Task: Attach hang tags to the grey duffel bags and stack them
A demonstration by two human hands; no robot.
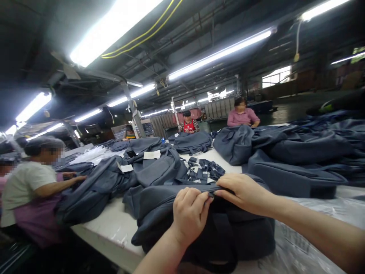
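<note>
A dark blue fabric bag (pixel 155 209) lies in front of me at the table's edge, with a loop of strap (pixel 224 228) hanging on its near side. My left hand (pixel 188 213) is closed on the bag's upper edge, its fingers curled over the fabric. Close beside it, my right hand (pixel 242 192) pinches the same edge between thumb and fingers. Both hands meet near the middle of the bag's top. Whether a zipper runs under the fingers, I cannot tell.
Behind the bag lies a heap of short straps (pixel 203 169). More dark blue bags (pixel 296 175) cover the white table (pixel 104 224), and clear plastic film (pixel 302 232) is at the right. A co-worker (pixel 34 186) handles a bag at the left; others sit farther back.
</note>
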